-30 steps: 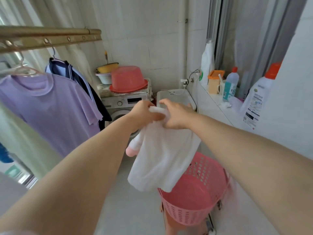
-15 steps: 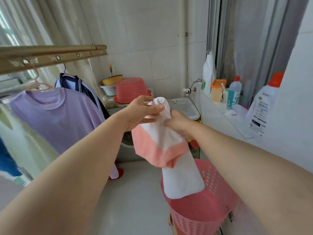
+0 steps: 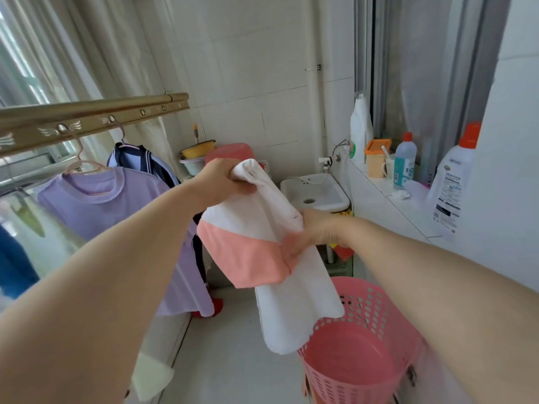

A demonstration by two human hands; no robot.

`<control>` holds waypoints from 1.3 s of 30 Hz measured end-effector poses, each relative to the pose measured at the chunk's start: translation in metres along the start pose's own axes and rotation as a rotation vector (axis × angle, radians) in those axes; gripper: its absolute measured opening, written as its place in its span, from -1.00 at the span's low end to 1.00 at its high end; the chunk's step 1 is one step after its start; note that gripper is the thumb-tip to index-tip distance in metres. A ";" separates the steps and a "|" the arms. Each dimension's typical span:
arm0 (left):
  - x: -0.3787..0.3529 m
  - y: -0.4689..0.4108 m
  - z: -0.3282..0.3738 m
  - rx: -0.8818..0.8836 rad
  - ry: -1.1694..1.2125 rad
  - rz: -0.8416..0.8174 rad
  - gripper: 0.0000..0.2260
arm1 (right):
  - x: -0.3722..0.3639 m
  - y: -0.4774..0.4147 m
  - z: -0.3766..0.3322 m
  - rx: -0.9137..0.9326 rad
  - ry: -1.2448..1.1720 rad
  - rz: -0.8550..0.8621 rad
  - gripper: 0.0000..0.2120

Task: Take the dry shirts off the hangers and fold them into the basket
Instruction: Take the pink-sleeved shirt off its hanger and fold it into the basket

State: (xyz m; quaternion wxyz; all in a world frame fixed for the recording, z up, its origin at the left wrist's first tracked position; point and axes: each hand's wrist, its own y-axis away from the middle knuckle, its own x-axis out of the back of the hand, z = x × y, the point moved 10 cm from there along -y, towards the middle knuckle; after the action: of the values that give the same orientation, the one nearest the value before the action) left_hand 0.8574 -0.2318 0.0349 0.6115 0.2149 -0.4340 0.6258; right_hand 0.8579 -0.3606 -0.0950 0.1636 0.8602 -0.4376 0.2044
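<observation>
A white shirt with pink sleeves (image 3: 262, 237) hangs folded lengthwise in front of me. My left hand (image 3: 224, 179) grips its top end. My right hand (image 3: 315, 233) holds it lower down at the right edge, by the pink sleeve; the hand is blurred. The shirt's lower end dangles over the rim of the pink perforated basket (image 3: 376, 339) on the floor. On the gold drying rail (image 3: 96, 118) at left a lilac shirt (image 3: 96, 205) hangs on a pink hanger (image 3: 84, 164), with a navy garment (image 3: 140, 158) behind it.
A white sink (image 3: 315, 193) stands at the back. A tiled ledge on the right carries detergent bottles (image 3: 452, 182) and an orange box (image 3: 376, 158). Basins, one of them a pink tub (image 3: 230, 150), sit behind my left hand. More clothes hang at far left.
My right hand has slid down the shirt, away from my left hand, which stays at the top. The pink sleeve has dropped lower. The view has tilted slightly.
</observation>
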 end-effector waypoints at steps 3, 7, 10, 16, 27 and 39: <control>0.008 0.004 -0.010 0.034 0.031 -0.049 -0.79 | -0.009 -0.002 0.027 -0.074 0.092 -0.003 -0.53; 0.023 0.011 -0.029 0.088 0.150 -0.096 -0.80 | -0.001 -0.010 0.052 -0.097 0.241 0.159 -0.93; 0.031 0.018 -0.049 0.136 0.129 -0.071 -0.85 | 0.006 -0.010 0.060 -0.136 0.231 0.188 -0.84; 0.033 0.032 -0.107 0.292 0.092 0.008 -0.80 | 0.027 -0.002 0.057 -0.108 0.155 0.283 -0.69; 0.038 0.031 -0.146 0.359 -0.195 0.123 -0.75 | -0.007 0.020 0.091 -0.378 -0.262 -0.113 -0.76; -0.053 0.062 0.002 -0.345 -0.527 0.151 -0.77 | -0.006 -0.011 0.038 -0.374 -0.589 0.305 -0.74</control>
State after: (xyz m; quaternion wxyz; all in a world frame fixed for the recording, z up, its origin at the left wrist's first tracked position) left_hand 0.8065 -0.2558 -0.0237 0.4572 0.2298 -0.6918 0.5095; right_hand 0.8719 -0.3677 -0.1313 0.1528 0.7625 -0.6185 -0.1130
